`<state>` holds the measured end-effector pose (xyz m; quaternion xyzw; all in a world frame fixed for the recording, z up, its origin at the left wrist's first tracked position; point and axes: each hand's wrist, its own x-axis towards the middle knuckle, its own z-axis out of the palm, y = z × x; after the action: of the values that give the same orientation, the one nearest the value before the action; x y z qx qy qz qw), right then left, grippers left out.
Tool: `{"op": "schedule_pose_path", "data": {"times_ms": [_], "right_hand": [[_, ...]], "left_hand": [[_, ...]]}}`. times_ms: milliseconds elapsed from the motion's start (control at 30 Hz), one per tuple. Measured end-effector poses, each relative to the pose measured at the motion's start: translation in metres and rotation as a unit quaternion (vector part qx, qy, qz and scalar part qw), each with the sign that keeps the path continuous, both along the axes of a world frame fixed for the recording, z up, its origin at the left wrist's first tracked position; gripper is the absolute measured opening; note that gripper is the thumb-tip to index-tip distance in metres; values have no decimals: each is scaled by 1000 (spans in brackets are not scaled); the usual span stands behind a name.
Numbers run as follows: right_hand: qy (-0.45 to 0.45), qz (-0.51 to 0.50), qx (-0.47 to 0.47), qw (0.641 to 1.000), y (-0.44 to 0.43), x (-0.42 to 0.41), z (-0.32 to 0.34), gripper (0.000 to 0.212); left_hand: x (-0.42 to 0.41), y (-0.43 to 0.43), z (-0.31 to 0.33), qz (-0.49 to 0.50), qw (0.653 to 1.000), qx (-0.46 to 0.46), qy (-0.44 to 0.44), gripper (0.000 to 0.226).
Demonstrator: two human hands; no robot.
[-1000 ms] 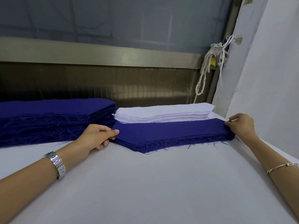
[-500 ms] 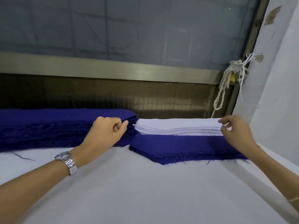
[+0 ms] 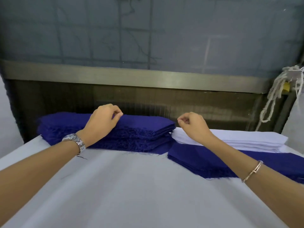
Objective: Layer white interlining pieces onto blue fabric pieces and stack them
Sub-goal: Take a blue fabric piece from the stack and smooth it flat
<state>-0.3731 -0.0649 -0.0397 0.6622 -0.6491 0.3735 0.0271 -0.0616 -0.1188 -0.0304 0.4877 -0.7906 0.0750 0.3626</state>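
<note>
**Top blue piece directly under the left fingers**

The blue fabric stack point(image 3: 141, 129) runs lengthwise left to right on the table point(image 3: 131, 186). Its top piece lies just beneath the curled fingers point(image 3: 117, 113) of the left hand point(image 3: 102, 122), the nearer hand. I cannot tell whether they pinch it. The white interlining stack point(image 3: 243, 140) sits below and right of the right hand point(image 3: 193, 126), whose fingers are curled and hold nothing visible.

A pale-covered desk point(image 3: 131, 186) fills the lower frame. A tall blue stack point(image 3: 139, 134) lies at centre left, a low blue stack point(image 3: 205, 160) at right, and a white stack point(image 3: 246, 140) just behind it. Loose blue threads point(image 3: 139, 153) trail along the tall stack's front edge.
</note>
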Motion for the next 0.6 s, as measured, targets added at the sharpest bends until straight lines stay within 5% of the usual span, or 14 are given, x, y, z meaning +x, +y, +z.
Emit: {"op": "schedule_pose_path", "data": {"times_ms": [433,600], "right_hand": [[-50,-7,179,983,-72,41,12,38],[-104,20,160,981,-81,40,13,18]], "left_hand": [[46,-29,9,96,985,82,-120,24],[51,-37,10,89,980,84,-154,28]]}}
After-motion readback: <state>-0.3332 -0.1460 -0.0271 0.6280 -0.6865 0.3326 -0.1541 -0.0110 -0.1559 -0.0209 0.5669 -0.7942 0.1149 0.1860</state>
